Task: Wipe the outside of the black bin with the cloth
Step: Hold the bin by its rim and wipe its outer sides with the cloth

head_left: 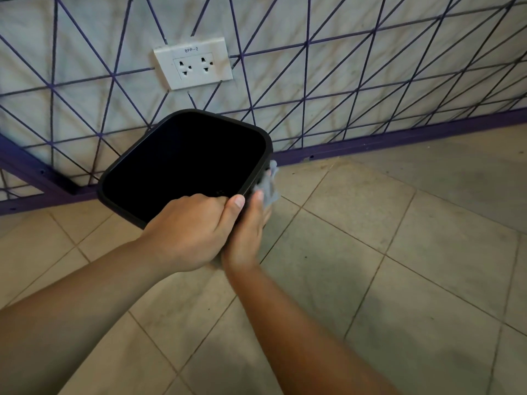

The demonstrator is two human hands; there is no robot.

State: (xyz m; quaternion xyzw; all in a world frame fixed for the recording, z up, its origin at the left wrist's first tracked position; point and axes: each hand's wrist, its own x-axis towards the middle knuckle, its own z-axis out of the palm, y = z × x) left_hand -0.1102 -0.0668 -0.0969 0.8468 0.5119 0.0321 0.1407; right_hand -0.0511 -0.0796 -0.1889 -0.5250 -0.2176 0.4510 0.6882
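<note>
The black bin (258, 132) is square with rounded corners and stands on the tiled floor near the wall, its dark opening facing me. My left hand (188, 232) grips its near rim, thumb on the outside and fingers curled over the edge. My right hand (246, 235) presses a grey cloth (269, 183) against the bin's right outer side, just under the rim. Most of the cloth is hidden behind my hand and the bin.
A white wall with purple diagonal lines rises behind the bin, with a double white socket (194, 64) above it. A purple skirting strip (399, 135) runs along the wall's foot. Beige floor tiles (399, 266) spread to the right and toward me.
</note>
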